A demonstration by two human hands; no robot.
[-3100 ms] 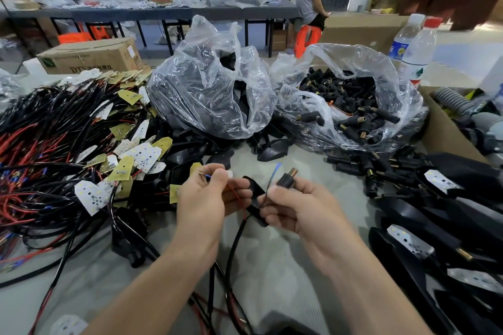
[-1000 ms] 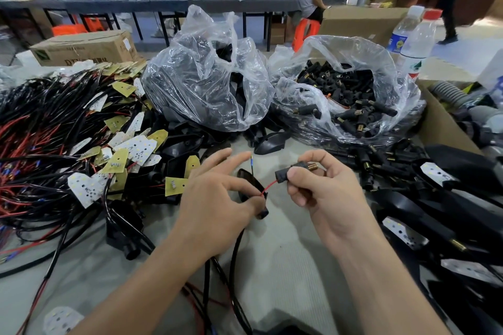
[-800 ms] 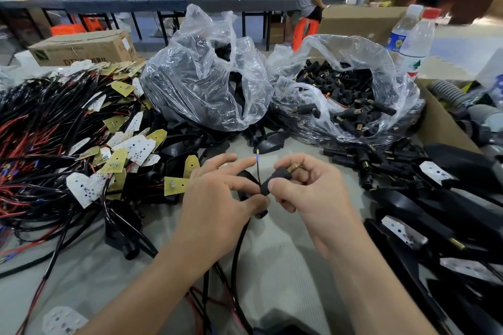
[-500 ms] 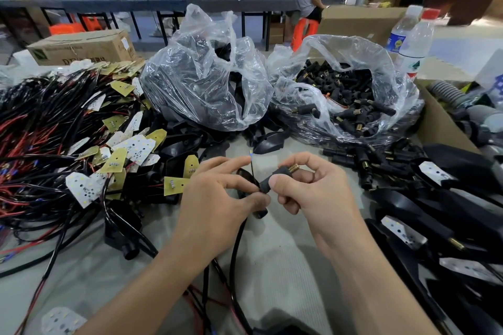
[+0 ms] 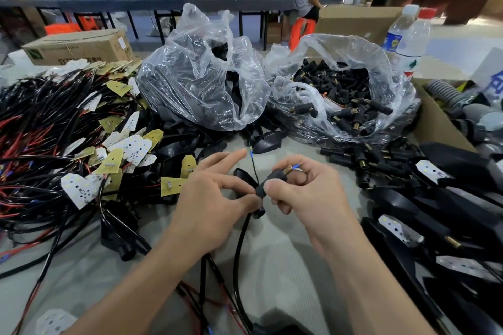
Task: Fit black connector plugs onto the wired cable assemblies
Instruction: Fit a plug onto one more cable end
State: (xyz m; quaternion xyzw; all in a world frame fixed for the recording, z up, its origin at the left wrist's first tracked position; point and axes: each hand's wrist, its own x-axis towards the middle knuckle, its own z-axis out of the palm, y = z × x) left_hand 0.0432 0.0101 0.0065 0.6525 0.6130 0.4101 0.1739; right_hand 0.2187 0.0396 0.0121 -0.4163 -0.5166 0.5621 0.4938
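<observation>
**A:** Near centre, the left hand (image 5: 215, 198) has thumb and a bent finger pinching the black cable (image 5: 241, 236), other fingers spread. A blue-tipped wire (image 5: 251, 160) stands free above it.

**B:** And the connector plug (image 5: 272, 182)! A second ago red wire showed between the hands. Now it's slid up against the left fingertips, a blue tip poking from its brass end.

**A:** The right hand (image 5: 307, 196) pinches it, thumb and forefinger. One lead threaded, I'd say, with one to go.

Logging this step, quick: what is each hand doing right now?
Left hand: pinches the black cable near its end, other fingers spread.
Right hand: grips the black connector plug.
</observation>
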